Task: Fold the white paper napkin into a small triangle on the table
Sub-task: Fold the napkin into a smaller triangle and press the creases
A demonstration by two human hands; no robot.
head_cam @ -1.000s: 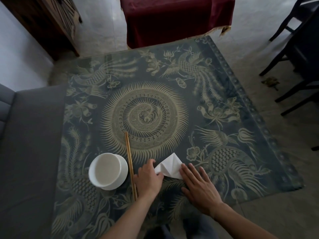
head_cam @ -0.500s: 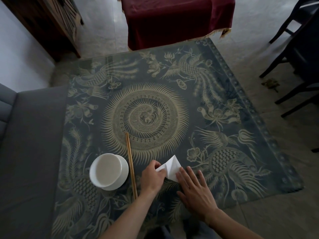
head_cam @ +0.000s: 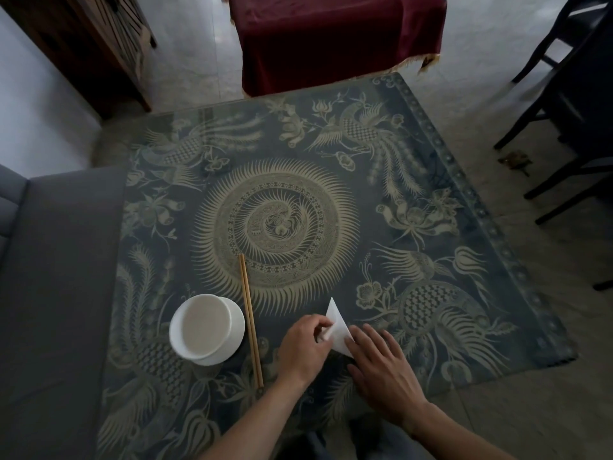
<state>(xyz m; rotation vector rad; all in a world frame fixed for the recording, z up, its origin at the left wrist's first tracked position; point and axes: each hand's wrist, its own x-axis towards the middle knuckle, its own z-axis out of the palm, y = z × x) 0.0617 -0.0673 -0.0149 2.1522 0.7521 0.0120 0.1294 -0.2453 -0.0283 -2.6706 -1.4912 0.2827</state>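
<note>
The white paper napkin [head_cam: 337,327] lies near the front of the patterned table [head_cam: 414,180], folded to a narrow triangle with its tip pointing away from me. My left hand [head_cam: 306,348] pinches the napkin's left edge between thumb and fingers. My right hand [head_cam: 381,363] lies flat, fingers spread, pressing the napkin's lower right corner onto the table. Part of the napkin is hidden under both hands.
A white bowl [head_cam: 206,328] stands left of my hands, with a pair of wooden chopsticks [head_cam: 251,318] lying between bowl and napkin. A grey sofa [head_cam: 56,277] borders the table's left side. Dark chairs [head_cam: 570,104] stand at right, a red-draped table [head_cam: 335,34] beyond.
The napkin went from a wider folded shape to a narrower triangle as my left hand brought its left flap over to the right. My right hand shifted slightly and keeps pressing.
</note>
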